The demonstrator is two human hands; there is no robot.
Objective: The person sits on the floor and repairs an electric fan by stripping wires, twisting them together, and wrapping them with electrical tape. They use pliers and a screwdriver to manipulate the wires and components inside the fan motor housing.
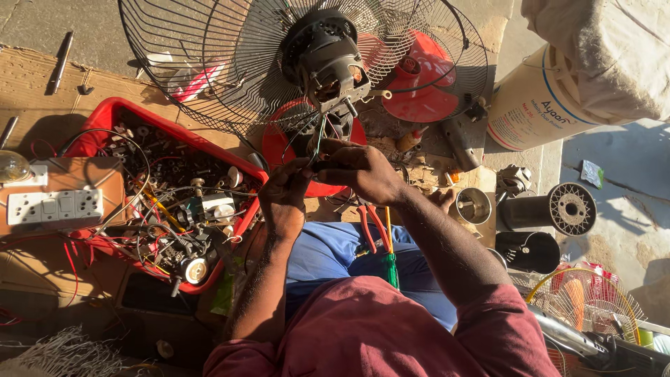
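Note:
A black fan motor (pixel 326 56) sits in a round wire fan guard (pixel 209 63), with thin wires (pixel 318 136) hanging down from it. My left hand (pixel 285 195) and my right hand (pixel 359 171) meet just below the motor, both pinching those wires between the fingertips. Under the hands lies a red fan part (pixel 279 143). Red-handled pliers (pixel 370 227) and a green-handled screwdriver (pixel 391 265) rest on my lap.
A red tray (pixel 98 119) full of wires and small parts lies at the left, beside a white socket strip (pixel 52 206). A red fan blade (pixel 419 84), a white bucket (pixel 537 105), a metal cup (pixel 473 206) and wire spools (pixel 551 209) are at the right.

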